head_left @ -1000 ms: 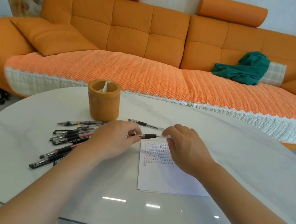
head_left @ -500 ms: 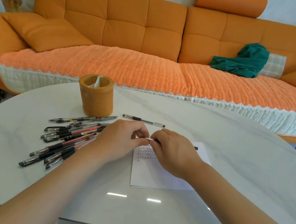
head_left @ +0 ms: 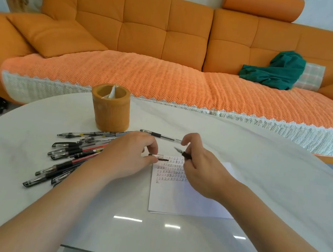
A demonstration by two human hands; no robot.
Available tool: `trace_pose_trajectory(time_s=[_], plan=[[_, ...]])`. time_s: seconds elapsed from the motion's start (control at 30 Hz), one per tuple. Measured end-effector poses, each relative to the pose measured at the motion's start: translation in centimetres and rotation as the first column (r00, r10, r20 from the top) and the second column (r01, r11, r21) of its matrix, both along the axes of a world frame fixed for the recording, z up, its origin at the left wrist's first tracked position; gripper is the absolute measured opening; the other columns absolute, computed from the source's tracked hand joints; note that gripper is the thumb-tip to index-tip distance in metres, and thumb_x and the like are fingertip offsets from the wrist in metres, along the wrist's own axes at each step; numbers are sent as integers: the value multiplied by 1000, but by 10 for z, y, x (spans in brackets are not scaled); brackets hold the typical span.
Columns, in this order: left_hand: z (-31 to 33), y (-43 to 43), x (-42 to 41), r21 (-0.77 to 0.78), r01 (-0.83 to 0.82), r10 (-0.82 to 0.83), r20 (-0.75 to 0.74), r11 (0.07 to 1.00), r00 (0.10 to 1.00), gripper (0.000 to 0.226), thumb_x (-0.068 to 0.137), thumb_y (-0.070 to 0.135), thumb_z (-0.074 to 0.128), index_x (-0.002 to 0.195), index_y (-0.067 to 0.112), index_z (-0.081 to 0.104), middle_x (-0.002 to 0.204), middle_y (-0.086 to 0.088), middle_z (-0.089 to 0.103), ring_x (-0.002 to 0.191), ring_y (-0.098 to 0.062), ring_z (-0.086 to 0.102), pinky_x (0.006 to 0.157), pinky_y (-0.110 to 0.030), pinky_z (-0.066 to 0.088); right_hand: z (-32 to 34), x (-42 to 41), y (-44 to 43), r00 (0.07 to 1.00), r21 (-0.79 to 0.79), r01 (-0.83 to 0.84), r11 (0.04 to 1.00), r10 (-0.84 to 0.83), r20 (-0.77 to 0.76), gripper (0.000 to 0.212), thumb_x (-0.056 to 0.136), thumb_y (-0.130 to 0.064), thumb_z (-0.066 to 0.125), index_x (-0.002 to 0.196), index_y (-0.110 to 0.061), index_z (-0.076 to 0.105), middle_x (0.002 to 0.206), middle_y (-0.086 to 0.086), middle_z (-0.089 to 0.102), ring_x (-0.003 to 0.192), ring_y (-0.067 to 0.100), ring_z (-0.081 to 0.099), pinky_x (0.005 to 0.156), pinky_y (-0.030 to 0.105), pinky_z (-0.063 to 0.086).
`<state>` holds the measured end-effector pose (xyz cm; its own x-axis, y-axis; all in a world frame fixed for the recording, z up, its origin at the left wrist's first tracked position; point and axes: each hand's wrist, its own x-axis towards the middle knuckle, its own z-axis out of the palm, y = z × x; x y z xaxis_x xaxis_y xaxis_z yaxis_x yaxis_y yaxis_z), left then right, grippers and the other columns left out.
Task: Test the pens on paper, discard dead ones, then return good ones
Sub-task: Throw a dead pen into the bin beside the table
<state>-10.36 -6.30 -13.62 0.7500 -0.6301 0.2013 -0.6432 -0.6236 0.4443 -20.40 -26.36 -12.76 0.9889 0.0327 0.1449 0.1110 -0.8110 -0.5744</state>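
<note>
Our right grip [head_left: 202,170] pinches the uncapped pen [head_left: 183,153], its long axis slanting up-left and its nib just above the paper [head_left: 189,200] on the desk [head_left: 260,183]. Our left grip [head_left: 133,155], just beside it, pinches what looks like its cap [head_left: 157,157]. The barrel's rear hides inside the right grip, and the nib is blurred.

The left hand [head_left: 133,155] pinches a pen cap [head_left: 157,156]. Just beside it, the right hand [head_left: 200,169] grips the uncapped pen [head_left: 185,154] over the paper [head_left: 182,199]. A pile of pens [head_left: 70,152] lies toward the tabletop's [head_left: 260,183] left edge, and an orange holder [head_left: 110,113] stands near its far edge.
</note>
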Motion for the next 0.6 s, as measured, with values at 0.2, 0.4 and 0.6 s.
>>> trace_pose_trajectory(time_s=[0.2,0.4,0.6], plan=[[-6,0,2,68,8,-10,30,998,1000,12,88,45,69,90,37,61,91,21,56,88,2,48,68,-20,39,7,4,-1,994,481,105,870,-81,-70,50,87,14,37,93,-20,73,84,-4,62,66,9,58,65,31,56],[-9,1,6,127,14,-15,11,992,1000,14,87,50,67,90,39,60,95,19,55,96,-4,46,79,-28,45,1,5,-8,986,636,98,765,9,-164,61,87,22,37,126,-14,66,95,4,62,76,17,60,79,29,55],[-9,4,6,139,46,-45,-12,989,999,19,88,51,66,102,38,62,100,19,58,97,-5,46,83,-28,46,-12,4,-1,982,574,99,813,15,-191,49,94,6,50,122,-28,69,83,1,61,76,18,52,74,31,44]])
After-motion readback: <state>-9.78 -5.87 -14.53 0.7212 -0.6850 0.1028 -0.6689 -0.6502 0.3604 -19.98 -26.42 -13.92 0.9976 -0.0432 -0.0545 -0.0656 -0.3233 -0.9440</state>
